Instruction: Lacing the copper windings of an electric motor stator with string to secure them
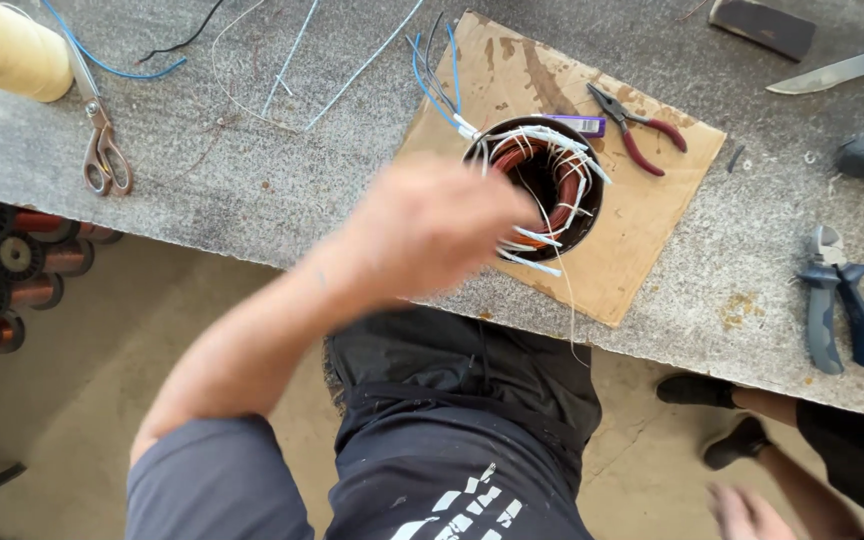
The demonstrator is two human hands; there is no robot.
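On the cardboard sheet (642,230): wound motor stator (542,185), left hand (427,225) at its rim.
Left hand is motion-blurred against the stator's near-left edge; whether it is clenched or released cannot be told. Stator stands upright, copper coils and white sleeves showing, red-handled pliers (642,130) just beside. Right hand not seen.

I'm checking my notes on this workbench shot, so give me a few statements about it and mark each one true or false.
1. The motor stator stands on a sheet of cardboard. True.
2. The red-handled pliers lie on the floor. False: they lie on the cardboard, beside the stator.
3. The left hand, blurred, is at the stator's near rim. True.
4. The scissors lie right of the stator. False: they lie far left, near the thread spool.
5. Blue-handled pliers lie on the bench's right side. True.
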